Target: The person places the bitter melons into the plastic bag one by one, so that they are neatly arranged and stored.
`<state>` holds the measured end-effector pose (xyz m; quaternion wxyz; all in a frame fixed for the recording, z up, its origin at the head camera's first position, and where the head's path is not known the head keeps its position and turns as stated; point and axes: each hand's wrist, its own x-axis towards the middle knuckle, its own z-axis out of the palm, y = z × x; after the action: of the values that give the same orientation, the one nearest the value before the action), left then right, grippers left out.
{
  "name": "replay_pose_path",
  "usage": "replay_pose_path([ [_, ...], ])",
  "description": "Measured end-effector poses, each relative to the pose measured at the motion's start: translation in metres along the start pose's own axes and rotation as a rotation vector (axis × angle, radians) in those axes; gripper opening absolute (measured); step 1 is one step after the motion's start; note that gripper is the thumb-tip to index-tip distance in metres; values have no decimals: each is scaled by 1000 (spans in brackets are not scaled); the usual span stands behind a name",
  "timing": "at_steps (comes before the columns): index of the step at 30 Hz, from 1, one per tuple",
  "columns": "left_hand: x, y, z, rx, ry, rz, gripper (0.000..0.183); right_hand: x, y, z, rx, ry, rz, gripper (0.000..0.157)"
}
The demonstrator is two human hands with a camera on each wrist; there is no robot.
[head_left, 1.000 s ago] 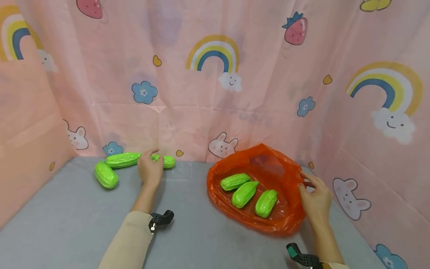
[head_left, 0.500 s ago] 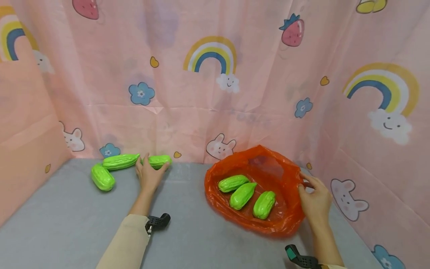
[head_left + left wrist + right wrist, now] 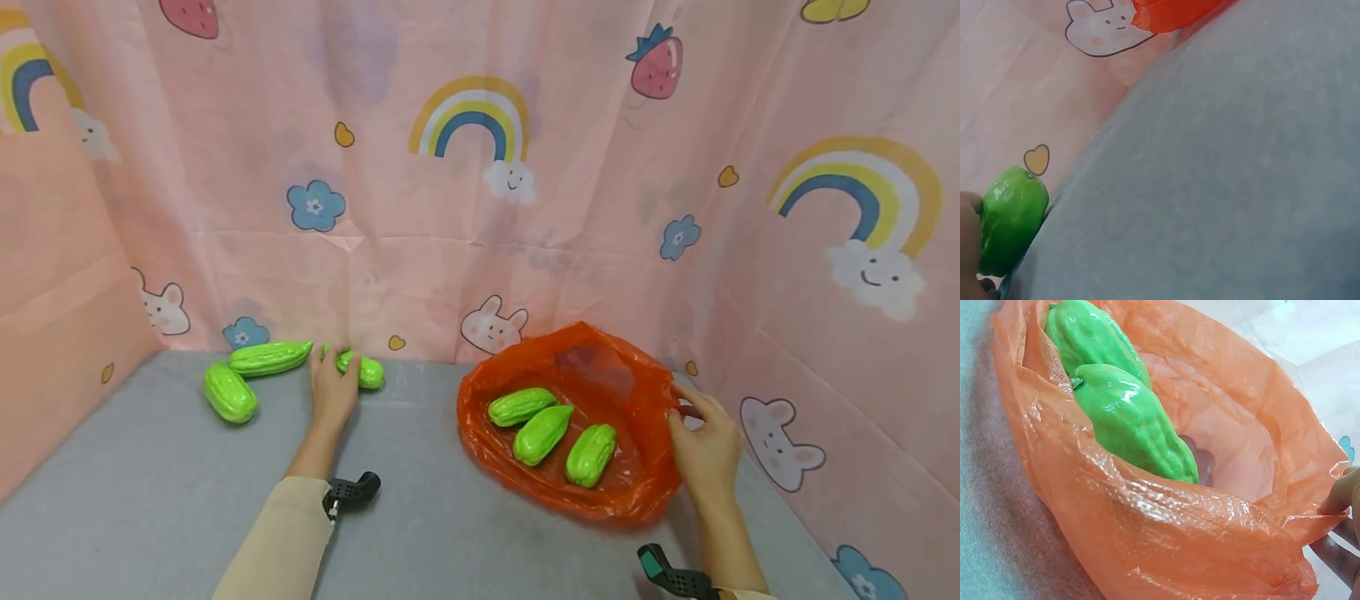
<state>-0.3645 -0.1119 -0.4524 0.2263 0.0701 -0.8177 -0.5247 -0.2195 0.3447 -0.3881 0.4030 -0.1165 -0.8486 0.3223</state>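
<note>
- Head view: near the back edge of the grey bench [image 3: 420,492], left of its middle, the left hand [image 3: 335,387] grips a ribbed green gourd [image 3: 370,372] with curled fingers and thumb.
- Nearer the back left corner, a second gourd [image 3: 272,359] touches a third gourd [image 3: 229,393].
- Toward the bench's right edge, the right hand [image 3: 707,450] pinches the rim of an open red plastic bag [image 3: 647,450]. Three more gourds lie inside: the rear one [image 3: 522,407], the middle one [image 3: 543,435] and the front one [image 3: 591,456].
- Left wrist view: part of the left hand meets the gripped gourd. Its glossy skin looks firm but perhaps slippery; it is probably light, best held round the thick middle.
- Right wrist view: thumb and fingers pinch the bag's rim; two gourds show inside. The film looks thin, limp and easily torn; a gathered fold of rim should give the surest hold.
</note>
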Motion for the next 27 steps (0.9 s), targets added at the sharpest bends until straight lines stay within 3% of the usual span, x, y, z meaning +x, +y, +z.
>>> replay_pose_path([
  [8,4,2,-1,-233,3,-81,80,1,2,-1,1,2,10,34],
  [19,-2,6,-6,-195,-113,-99,60,1,5,-1,35,21,-7,32],
  [27,-1,8,-5,-257,-213,-138,50,1,5,-1,14,20,17,34],
])
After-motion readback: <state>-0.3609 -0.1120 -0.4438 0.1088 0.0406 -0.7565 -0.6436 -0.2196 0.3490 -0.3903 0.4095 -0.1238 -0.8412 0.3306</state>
